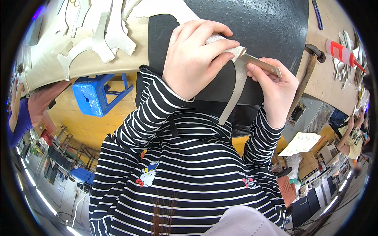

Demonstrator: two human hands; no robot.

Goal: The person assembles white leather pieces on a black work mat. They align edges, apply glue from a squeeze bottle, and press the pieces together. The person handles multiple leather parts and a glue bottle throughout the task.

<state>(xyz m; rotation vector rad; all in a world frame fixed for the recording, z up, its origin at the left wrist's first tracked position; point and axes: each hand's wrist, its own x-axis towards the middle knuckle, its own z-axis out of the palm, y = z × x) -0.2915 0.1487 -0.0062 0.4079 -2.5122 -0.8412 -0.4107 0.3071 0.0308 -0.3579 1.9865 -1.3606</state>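
Note:
My left hand [199, 57] is closed over a cream leather-like piece [157, 8], whose edge is folded over beneath the fingers. From that fold a narrow tail [236, 90] of the material hangs down past the edge of the black work mat [260, 27]. My right hand [277, 84] pinches a flat, stiff tan strip [262, 65] between thumb and fingers. The strip's far end meets the material right beside my left fingertips; whether it is a tool or a part, I cannot tell.
Cut cream pieces [92, 45] lie on the table at left. At right are a hammer [309, 70], a red-and-white bottle [339, 52], a blue pen-like tool [317, 15] and more cut pieces [344, 59]. A blue stool [92, 96] stands below; other people work at both sides.

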